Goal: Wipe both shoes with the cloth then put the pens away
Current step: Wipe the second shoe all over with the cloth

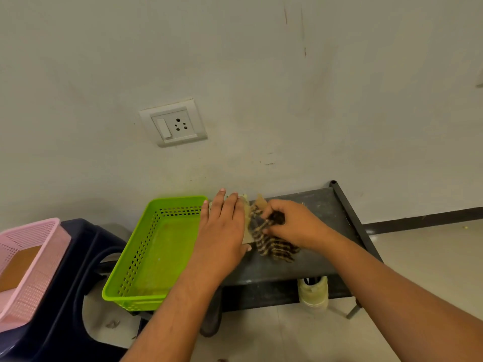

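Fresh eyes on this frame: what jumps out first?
The bright green basket at the left end of the dark table grabs the eye first. Beside it, the left hand lies flat on a mostly hidden pale shoe while the right hand grips a checked cloth right next to it. A second pale shoe stands under the table.

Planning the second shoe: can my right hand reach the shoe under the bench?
Probably yes: that shoe pokes out from under the bench, nothing before it, though the right hand grips the cloth.
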